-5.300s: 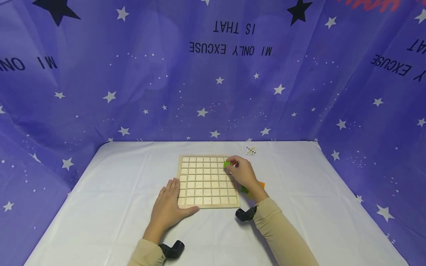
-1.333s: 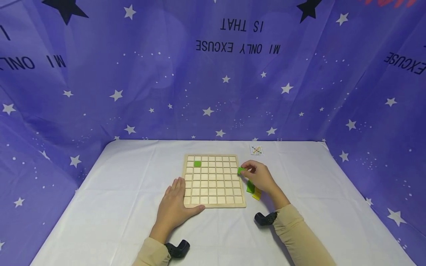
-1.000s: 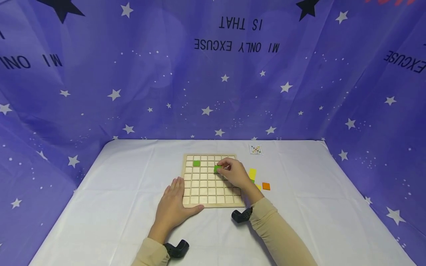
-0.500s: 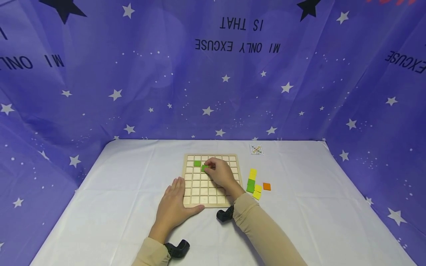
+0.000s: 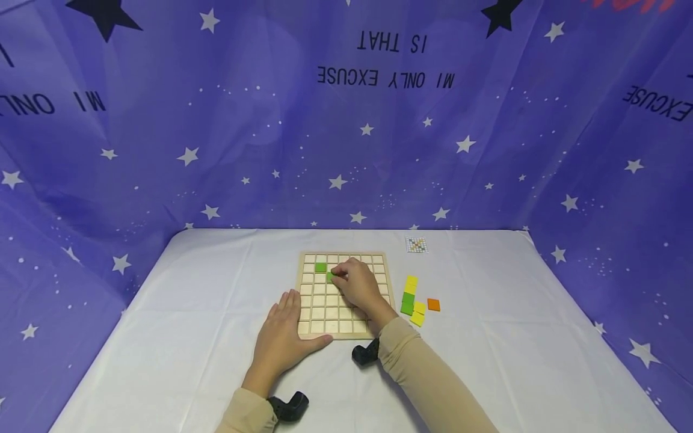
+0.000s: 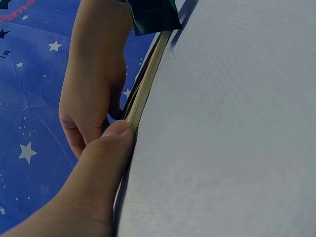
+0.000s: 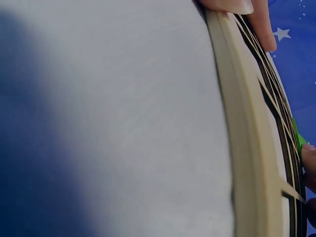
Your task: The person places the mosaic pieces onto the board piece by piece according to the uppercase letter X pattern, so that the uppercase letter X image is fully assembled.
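Head view: the wooden grid board (image 5: 316, 304) is being steadied on the white table (image 5: 178, 325) by the left hand (image 5: 281, 340), which is being laid flat beside the board's near left corner, fingers straight, thumb pressed along the near edge; nothing is being gripped. This bracing is judged to keep the board from sliding. A green tile (image 5: 329, 276) is being pinched at the curled fingertips of the right hand (image 5: 357, 287) and is being lowered over a cell in the third row, diagonally below and right of a seated green tile (image 5: 320, 267). The held tile is being shown as small, square, flat and bright green, and partly covered by the fingers. Spare yellow and green tiles (image 5: 411, 299) and an orange tile (image 5: 434, 304) are being kept just right of the board, near the right hand. A small pattern card (image 5: 416, 244) is being left beyond the far right corner.

Left wrist view: the thumb (image 6: 106, 158) is being pressed against the board's edge (image 6: 145, 84).

Right wrist view: the board's rim (image 7: 242, 143) is being seen edge-on; a green sliver (image 7: 298, 136) is being shown beside a fingertip.
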Motion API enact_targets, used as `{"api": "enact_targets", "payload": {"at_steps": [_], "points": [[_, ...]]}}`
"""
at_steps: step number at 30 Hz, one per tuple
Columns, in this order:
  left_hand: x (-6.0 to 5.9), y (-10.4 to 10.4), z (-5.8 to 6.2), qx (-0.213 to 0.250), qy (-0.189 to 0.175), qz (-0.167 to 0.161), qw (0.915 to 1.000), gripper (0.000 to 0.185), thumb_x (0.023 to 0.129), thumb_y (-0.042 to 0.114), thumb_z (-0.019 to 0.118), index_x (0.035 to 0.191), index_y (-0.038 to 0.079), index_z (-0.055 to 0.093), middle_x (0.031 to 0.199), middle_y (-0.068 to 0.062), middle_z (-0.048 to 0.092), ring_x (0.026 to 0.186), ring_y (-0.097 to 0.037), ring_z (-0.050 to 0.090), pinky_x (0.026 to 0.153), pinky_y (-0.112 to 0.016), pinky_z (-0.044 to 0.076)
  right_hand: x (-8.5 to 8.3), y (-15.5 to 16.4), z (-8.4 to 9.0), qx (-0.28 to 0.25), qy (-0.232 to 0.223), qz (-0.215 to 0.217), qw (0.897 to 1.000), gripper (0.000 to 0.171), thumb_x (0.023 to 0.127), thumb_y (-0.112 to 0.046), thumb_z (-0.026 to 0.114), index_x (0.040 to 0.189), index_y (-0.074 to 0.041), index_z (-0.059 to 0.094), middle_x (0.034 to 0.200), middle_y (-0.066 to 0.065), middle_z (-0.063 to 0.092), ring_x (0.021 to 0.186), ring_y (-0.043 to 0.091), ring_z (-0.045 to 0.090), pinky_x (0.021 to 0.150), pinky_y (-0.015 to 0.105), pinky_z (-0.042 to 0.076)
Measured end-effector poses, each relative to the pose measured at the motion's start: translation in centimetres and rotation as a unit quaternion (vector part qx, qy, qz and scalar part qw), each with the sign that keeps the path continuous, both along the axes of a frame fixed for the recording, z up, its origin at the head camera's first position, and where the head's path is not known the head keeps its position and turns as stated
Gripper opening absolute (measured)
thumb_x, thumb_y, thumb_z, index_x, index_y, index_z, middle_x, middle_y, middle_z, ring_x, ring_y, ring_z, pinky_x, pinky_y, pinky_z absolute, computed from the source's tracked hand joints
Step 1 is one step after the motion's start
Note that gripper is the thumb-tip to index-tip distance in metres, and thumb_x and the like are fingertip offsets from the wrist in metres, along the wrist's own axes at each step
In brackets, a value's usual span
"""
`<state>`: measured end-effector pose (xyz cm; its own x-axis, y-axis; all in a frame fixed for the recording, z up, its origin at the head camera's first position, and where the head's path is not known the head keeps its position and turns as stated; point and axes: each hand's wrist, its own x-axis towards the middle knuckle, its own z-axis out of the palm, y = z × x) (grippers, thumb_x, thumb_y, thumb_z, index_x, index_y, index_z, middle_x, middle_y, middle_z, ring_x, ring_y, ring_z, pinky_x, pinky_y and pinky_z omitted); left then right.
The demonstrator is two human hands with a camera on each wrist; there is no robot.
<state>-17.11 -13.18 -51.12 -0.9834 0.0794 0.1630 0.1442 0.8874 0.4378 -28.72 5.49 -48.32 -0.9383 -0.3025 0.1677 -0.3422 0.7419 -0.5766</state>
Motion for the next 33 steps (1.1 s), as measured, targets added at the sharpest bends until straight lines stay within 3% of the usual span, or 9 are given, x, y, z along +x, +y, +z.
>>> {"api": "enact_targets", "payload": {"at_steps": [6, 12, 15, 16, 22, 23, 33], "points": [[0.1, 0.0, 0.0, -0.003, 0.001, 0.001, 1.0000, 0.132, 0.067, 0.087, 0.061, 0.154, -0.005, 0.024, 0.162, -0.018, 0.026, 0.152, -0.033, 0.024, 0.125, -0.050, 0.022, 0.3, 0.5, 0.4, 0.050, -0.003, 0.026, 0.998, 0.023, 0.095, -0.028, 0.068, 0.116, -0.021, 0.075, 0.116, -0.003, 0.063, 0.109, 0.022, 0.058, 0.094, 0.039, 0.051], [0.1, 0.0, 0.0, -0.002, 0.000, 0.002, 1.0000, 0.132, 0.067, 0.087, 0.061, 0.154, -0.005, 0.023, 0.162, -0.018, 0.026, 0.152, -0.033, 0.023, 0.125, -0.050, 0.022, 1.0, 2.3, 0.9, 0.005, -0.013, 0.044, 0.999, 0.027, 0.095, -0.023, 0.067, 0.122, -0.019, 0.071, 0.119, -0.002, 0.065, 0.112, 0.021, 0.055, 0.098, 0.042, 0.049], [0.1, 0.1, 0.1, -0.001, -0.002, 0.003, 1.0000, 0.132, 0.067, 0.087, 0.061, 0.154, -0.005, 0.023, 0.162, -0.018, 0.026, 0.153, -0.033, 0.023, 0.125, -0.050, 0.022, 1.3, 3.8, 1.4, -0.025, -0.020, 0.049, 0.998, 0.030, 0.095, -0.021, 0.068, 0.125, -0.016, 0.069, 0.118, 0.001, 0.066, 0.108, 0.020, 0.060, 0.096, 0.040, 0.052], [0.1, 0.1, 0.2, -0.001, -0.004, 0.003, 1.0000, 0.132, 0.067, 0.087, 0.061, 0.154, -0.005, 0.023, 0.162, -0.019, 0.026, 0.153, -0.033, 0.023, 0.125, -0.050, 0.022, 1.4, 4.3, 1.7, -0.032, -0.021, 0.051, 0.998, 0.031, 0.095, -0.020, 0.069, 0.125, -0.015, 0.068, 0.116, 0.002, 0.066, 0.105, 0.019, 0.062, 0.101, 0.042, 0.050], [0.1, 0.1, 0.3, 0.002, -0.006, 0.005, 1.0000, 0.131, 0.068, 0.085, 0.063, 0.155, -0.005, 0.023, 0.163, -0.018, 0.026, 0.153, -0.033, 0.023, 0.125, -0.049, 0.021, 2.1, 8.4, 3.2, -0.033, -0.034, 0.039, 0.998, 0.034, 0.095, -0.019, 0.068, 0.128, -0.012, 0.066, 0.114, 0.007, 0.067, 0.097, 0.020, 0.059, 0.093, 0.042, 0.051], [0.2, 0.2, 0.3, 0.004, -0.003, 0.005, 1.0000, 0.131, 0.067, 0.085, 0.063, 0.154, -0.005, 0.024, 0.162, -0.018, 0.026, 0.153, -0.033, 0.023, 0.125, -0.049, 0.021, 2.2, 9.1, 3.3, -0.027, -0.036, 0.035, 0.998, 0.034, 0.095, -0.020, 0.068, 0.128, -0.012, 0.066, 0.113, 0.007, 0.067, 0.097, 0.021, 0.058, 0.086, 0.039, 0.052], [0.1, 0.2, 0.1, 0.000, -0.003, 0.007, 1.0000, 0.133, 0.066, 0.087, 0.063, 0.155, -0.004, 0.022, 0.163, -0.017, 0.025, 0.153, -0.032, 0.022, 0.126, -0.048, 0.020, 3.4, 16.8, 3.1, 0.032, -0.038, -0.018, 0.999, 0.033, 0.092, -0.018, 0.071, 0.124, -0.010, 0.068, 0.107, 0.006, 0.067, 0.089, 0.019, 0.056, 0.074, 0.031, 0.048]]}}
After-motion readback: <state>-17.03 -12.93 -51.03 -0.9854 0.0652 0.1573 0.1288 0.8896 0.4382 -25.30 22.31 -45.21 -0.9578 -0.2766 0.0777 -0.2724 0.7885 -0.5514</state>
